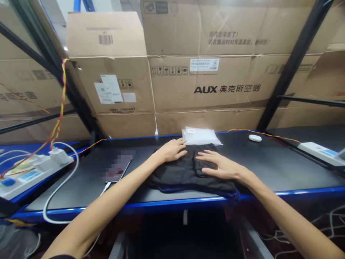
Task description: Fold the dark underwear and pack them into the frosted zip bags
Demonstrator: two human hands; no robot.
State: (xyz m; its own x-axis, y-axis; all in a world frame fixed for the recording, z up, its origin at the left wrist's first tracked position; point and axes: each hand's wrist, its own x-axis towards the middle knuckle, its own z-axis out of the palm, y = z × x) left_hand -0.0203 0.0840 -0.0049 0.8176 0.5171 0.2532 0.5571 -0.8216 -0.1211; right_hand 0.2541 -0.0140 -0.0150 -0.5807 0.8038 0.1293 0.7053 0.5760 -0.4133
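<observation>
Nothing gripped: L hand (173, 150) & R hand (219, 164) lie flat, fingers spread, on soft black cloth (178, 174) at front of matte-black, blue-edged tabletop (275, 158). Looks part-folded, front edge not yet even; flat translucent-white plastic packet (203, 136) just behind.

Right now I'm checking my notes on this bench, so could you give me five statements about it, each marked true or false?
1. The right hand lies on the dark cloth. True.
2. The phone is to the right of the cloth. False: the phone is to its left.
3. The white packet lies at the far side of the cloth. True.
4. The left hand is clenched in a fist. False: the left hand is open, palm down.
5. A white cable is plugged into the phone. True.
</observation>
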